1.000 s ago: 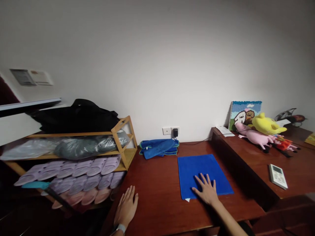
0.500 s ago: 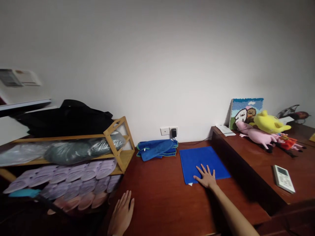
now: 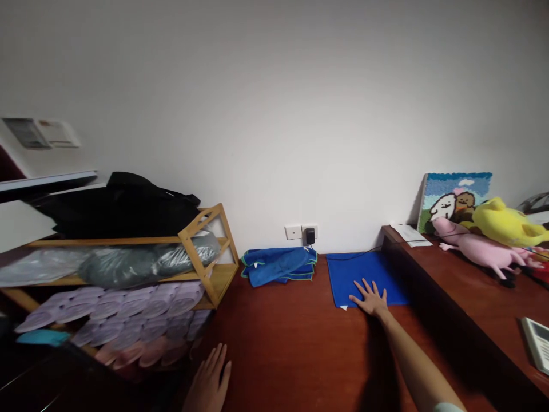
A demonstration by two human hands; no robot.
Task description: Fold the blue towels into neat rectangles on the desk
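Note:
A flat blue cloth (image 3: 349,274) lies spread on the reddish-brown tabletop (image 3: 283,343), its far edge close to the wall and a small white tag at its near corner. My right hand (image 3: 372,298) rests on its near part, fingers spread and palm down, holding nothing. Near the table's left edge, my left hand (image 3: 209,377) lies palm down with its fingers stretched out and the thumb apart; it holds nothing. Left of the flat cloth sits a loose pile of folded blue cloths (image 3: 278,266) with green-edged hems, against the wall.
At left a wooden rack (image 3: 218,257) carries a black bag (image 3: 124,209), plastic-wrapped bundles and rows of slippers (image 3: 128,303). A plug (image 3: 309,234) with a thin cable sits in the wall socket. On the raised right surface lie plush toys (image 3: 478,249), a picture (image 3: 457,200) and a white device (image 3: 536,343).
My right hand and the blue cloth under it have moved farther toward the wall. The left hand has shifted slightly down and left in view. The view has turned a little.

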